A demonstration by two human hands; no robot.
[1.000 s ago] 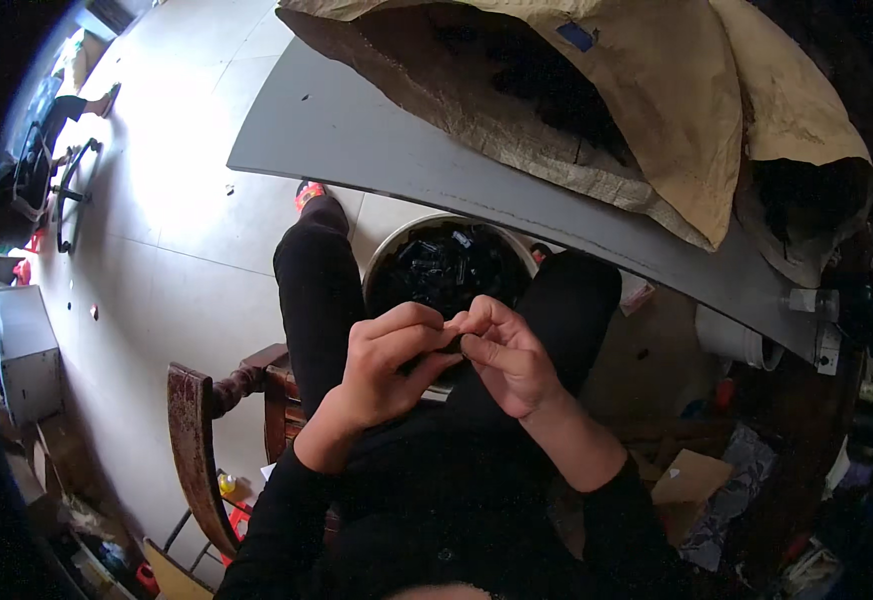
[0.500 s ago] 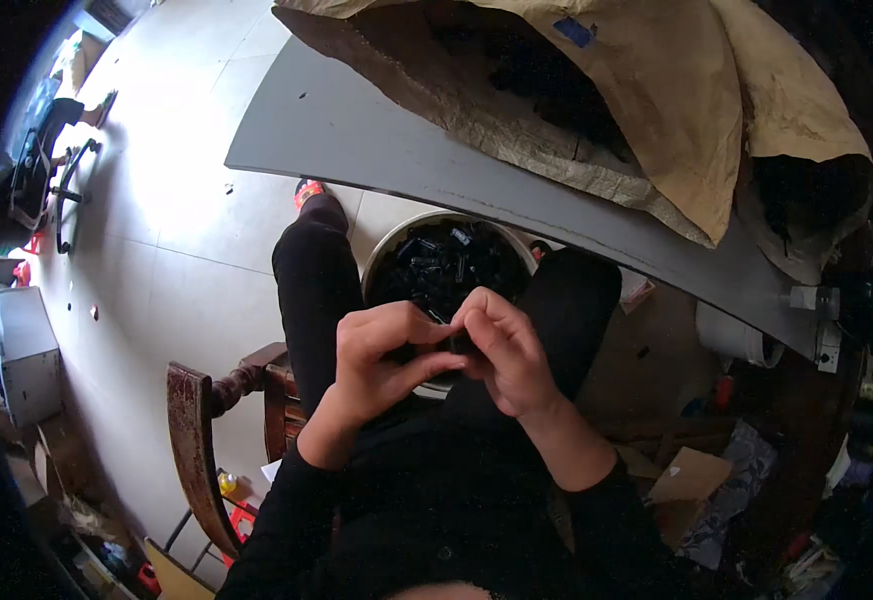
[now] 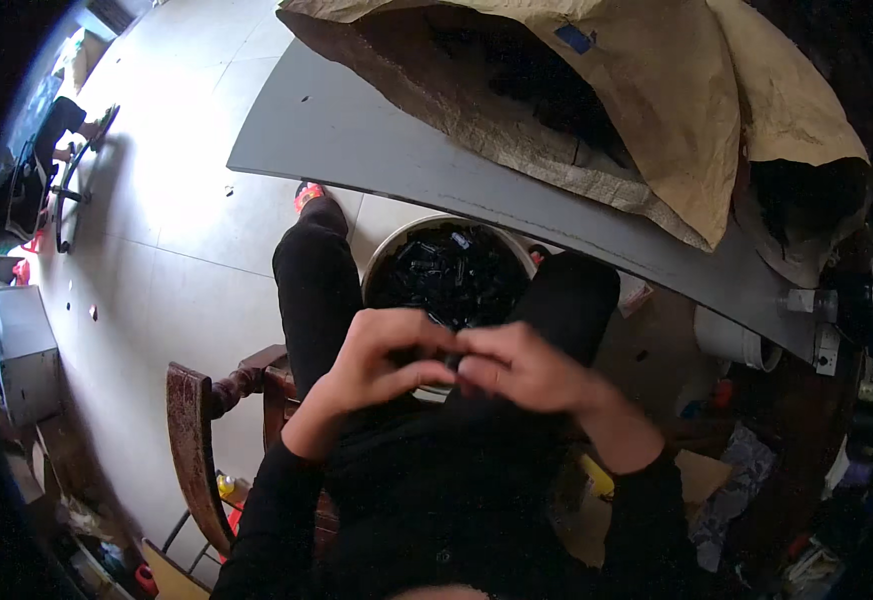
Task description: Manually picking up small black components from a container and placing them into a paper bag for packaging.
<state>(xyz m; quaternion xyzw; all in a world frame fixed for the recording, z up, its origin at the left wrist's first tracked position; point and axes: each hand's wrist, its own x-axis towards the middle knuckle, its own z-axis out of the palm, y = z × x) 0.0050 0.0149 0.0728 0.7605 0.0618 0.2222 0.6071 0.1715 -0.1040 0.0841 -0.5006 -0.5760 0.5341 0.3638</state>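
Note:
My left hand (image 3: 392,358) and my right hand (image 3: 532,368) meet fingertip to fingertip above my lap. The fingers of both are curled in a pinch, and a small dark spot shows where they come together. Whatever they hold there is mostly hidden, and the right hand is smeared by motion. Just beyond them, between my knees, stands a round, pale-rimmed bucket (image 3: 378,250) filled with small, shiny black pieces (image 3: 447,270), which look like plastic parts.
A grey tabletop (image 3: 357,130) crosses beyond the bucket, bearing large brown paper sacks (image 3: 692,130) with dark contents. A wooden chair (image 3: 193,430) is at my left. A white bucket (image 3: 732,338) lies under the table, and cardboard (image 3: 702,478) sits at lower right.
My right hand has turned and its wrist has swung outward to the right, its fingers now pointing left. My left hand has shifted slightly nearer to me; the fingertips still meet.

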